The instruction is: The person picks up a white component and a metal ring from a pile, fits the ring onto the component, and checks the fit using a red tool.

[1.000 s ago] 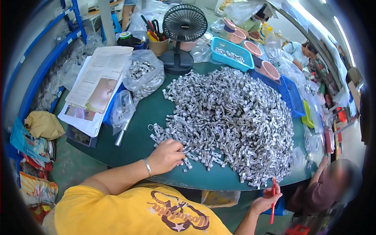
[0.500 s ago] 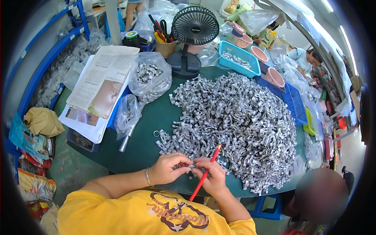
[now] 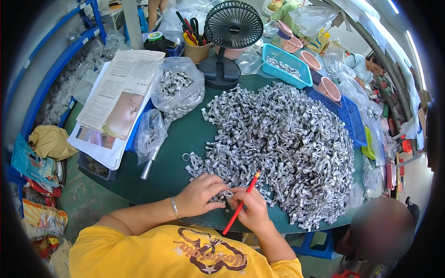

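A large heap of small silver metal clasps (image 3: 282,148) covers much of the dark green table (image 3: 185,139). At the heap's near edge my left hand (image 3: 201,194), with a bangle at the wrist, has its fingers and thumb curled round small metal pieces (image 3: 224,196). Close beside it, my right hand (image 3: 252,208) grips a slim red pencil-shaped tool (image 3: 240,204) with a yellowish upper end, slanting across the fingers. The fingertips of the right hand are close to the same metal pieces; whether they pinch one is hidden.
A black fan (image 3: 233,28) stands at the back, beside a pot of tools (image 3: 196,52). Newspaper (image 3: 118,88), filled plastic bags (image 3: 178,88) and a metal-handled tool (image 3: 149,167) lie left. Turquoise (image 3: 287,78) and blue baskets (image 3: 350,120) sit right. A person's head (image 3: 382,230) is near right.
My left hand has shifted slightly forward, its fingers now over metal pieces at the heap's edge. The right hand with the red tool stays nearly in place. The view has shifted slightly.
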Demonstrator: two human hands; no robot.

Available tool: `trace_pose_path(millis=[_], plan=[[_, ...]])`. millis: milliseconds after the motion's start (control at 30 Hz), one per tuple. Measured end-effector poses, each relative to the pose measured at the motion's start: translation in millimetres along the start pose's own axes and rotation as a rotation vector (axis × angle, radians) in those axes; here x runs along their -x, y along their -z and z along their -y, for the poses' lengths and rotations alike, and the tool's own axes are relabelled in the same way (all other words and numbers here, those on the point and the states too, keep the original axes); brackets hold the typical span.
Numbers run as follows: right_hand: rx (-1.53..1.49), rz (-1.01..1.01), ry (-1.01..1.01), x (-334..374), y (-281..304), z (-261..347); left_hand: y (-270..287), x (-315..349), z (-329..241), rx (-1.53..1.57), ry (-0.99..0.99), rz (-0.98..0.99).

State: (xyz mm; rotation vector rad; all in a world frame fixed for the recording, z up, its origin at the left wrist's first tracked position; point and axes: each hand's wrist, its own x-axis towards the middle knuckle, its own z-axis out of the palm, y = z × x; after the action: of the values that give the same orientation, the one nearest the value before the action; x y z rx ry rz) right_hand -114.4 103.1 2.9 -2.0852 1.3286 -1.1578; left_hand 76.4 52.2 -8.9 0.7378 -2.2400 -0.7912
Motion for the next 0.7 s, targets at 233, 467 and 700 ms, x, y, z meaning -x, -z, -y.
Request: trace_pose_path(millis=[233, 467, 700], plan=[[0.142, 0.138, 0.049, 3, 3, -4, -12, 3, 8, -0.009, 0.012, 0.032], [-0.102, -0.007, -0.112, 7, -1, 1, -8, 6, -2, 0.206, 0.109, -0.068], [0.021, -0.064, -0.111, 13, -3, -8, -9, 8, 3, -0.073, 0.073, 0.006]])
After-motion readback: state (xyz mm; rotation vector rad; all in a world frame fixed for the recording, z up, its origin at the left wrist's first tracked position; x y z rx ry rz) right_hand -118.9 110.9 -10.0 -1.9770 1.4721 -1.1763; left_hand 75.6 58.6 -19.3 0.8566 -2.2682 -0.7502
